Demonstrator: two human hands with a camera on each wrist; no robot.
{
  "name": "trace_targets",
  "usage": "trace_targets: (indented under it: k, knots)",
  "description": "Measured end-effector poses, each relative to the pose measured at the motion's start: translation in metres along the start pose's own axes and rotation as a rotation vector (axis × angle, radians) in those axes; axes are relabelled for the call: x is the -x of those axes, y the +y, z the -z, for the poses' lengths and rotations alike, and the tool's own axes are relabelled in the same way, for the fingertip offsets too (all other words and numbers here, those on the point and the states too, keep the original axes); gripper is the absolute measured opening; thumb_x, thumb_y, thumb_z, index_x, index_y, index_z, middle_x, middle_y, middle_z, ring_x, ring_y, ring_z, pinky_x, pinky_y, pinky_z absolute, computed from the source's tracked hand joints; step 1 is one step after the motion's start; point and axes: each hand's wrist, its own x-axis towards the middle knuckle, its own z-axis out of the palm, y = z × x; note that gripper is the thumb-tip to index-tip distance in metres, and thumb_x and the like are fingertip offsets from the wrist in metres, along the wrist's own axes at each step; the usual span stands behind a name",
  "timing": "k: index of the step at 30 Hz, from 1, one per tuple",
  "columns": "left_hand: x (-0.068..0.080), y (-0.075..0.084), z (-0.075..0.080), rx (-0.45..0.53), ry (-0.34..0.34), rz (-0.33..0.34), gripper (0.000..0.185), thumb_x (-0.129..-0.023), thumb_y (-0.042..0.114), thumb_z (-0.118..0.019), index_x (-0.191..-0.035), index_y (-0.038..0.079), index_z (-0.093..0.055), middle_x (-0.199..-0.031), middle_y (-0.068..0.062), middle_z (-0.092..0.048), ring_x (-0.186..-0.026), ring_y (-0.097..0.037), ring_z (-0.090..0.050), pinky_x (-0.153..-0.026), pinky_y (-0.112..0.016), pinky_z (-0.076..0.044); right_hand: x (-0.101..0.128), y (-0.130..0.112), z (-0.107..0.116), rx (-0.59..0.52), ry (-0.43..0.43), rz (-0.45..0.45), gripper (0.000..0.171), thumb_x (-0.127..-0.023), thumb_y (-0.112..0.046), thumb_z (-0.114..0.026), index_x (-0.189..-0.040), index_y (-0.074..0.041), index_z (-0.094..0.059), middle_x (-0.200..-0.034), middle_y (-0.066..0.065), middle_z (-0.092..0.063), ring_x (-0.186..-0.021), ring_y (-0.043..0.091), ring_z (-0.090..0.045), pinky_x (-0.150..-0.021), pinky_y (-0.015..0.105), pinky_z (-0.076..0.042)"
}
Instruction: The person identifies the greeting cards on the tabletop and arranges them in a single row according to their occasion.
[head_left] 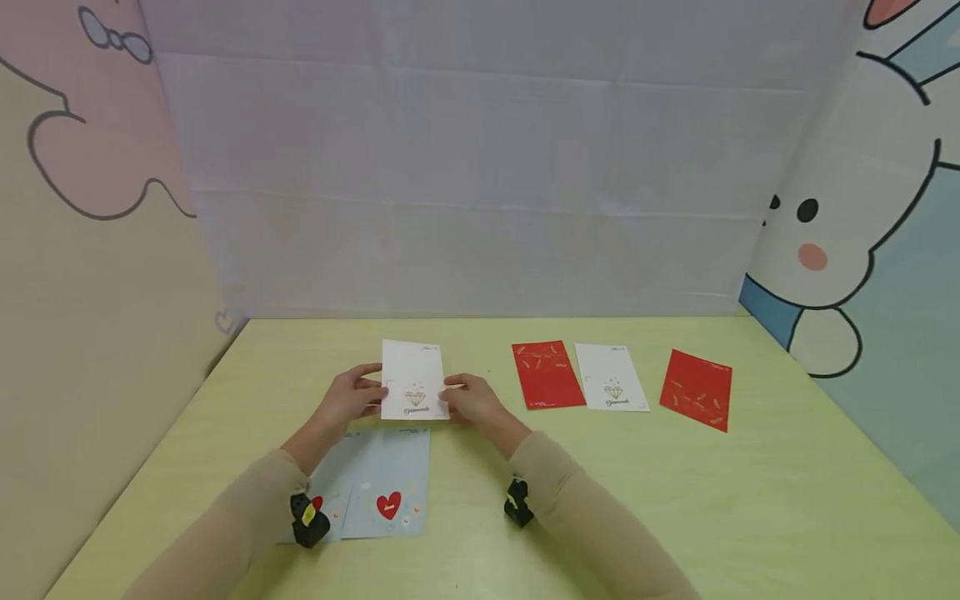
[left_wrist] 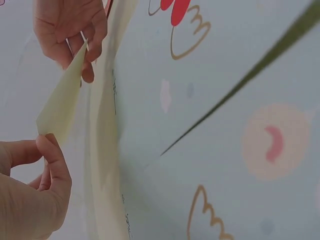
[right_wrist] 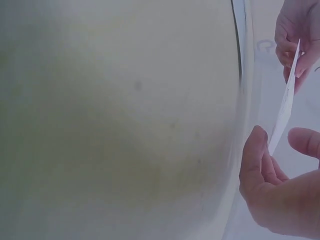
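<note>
Hands (head_left: pixel 352 397) (head_left: pixel 480 403) hold thin, rectangular white card (head_left: pixel 411 373), gold-diamond print.

"Diamonds" is printed on the held white card (head_left: pixel 412 367) and on the second white card (head_left: pixel 611 375) on the bench (head_left: pixel 750 517), "love" is lettered on the red heart (head_left: pixel 389 506) of a pale-blue card (head_left: pixel 386 467), tiny print on the red cards (head_left: pixel 546 379) being unreadable.
</note>
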Motion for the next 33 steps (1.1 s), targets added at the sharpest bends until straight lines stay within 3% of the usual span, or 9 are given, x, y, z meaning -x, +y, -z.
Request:
trace_targets:
  k: [13, 20, 33]
  knots:
    - [0.01, 0.005, -0.015, 0.032, -0.047, -0.034, 0.053, -0.085, 0.003, -0.056, -0.133, 0.006, -0.033, -0.099, -0.016, -0.052, -0.072, -0.018, -0.055, -0.063, -0.026, -0.048, 0.016, 0.002, 0.023, 0.056, 0.019, 0.062, 0.033, -0.084, -0.006, -0.056, -0.116, 0.001, -0.051, -0.091, 0.012, -0.057, -0.07, 0.02, -0.058, -0.066, 0.032, -0.05]
    - [0.017, 0.006, -0.026, 0.055, -0.091, -0.054, 0.053, -0.083, 0.0, -0.058, -0.132, 0.006, -0.036, -0.092, -0.014, -0.053, -0.069, -0.018, -0.056, -0.062, -0.027, -0.049, 0.022, 0.009, 0.035, 0.045, 0.043, 0.083, 0.037, -0.082, -0.004, -0.06, -0.117, -0.001, -0.05, -0.095, 0.012, -0.055, -0.074, 0.02, -0.056, -0.067, 0.031, -0.05]
    - [0.028, 0.004, -0.049, 0.032, -0.139, -0.095, 0.059, -0.079, -0.003, -0.062, -0.132, 0.007, -0.037, -0.086, -0.011, -0.055, -0.067, -0.018, -0.057, -0.061, -0.031, -0.05, 0.036, 0.021, 0.059, 0.158, 0.045, 0.134, 0.046, -0.08, -0.003, -0.062, -0.123, -0.004, -0.047, -0.094, 0.01, -0.055, -0.08, 0.02, -0.055, -0.066, 0.029, -0.05]
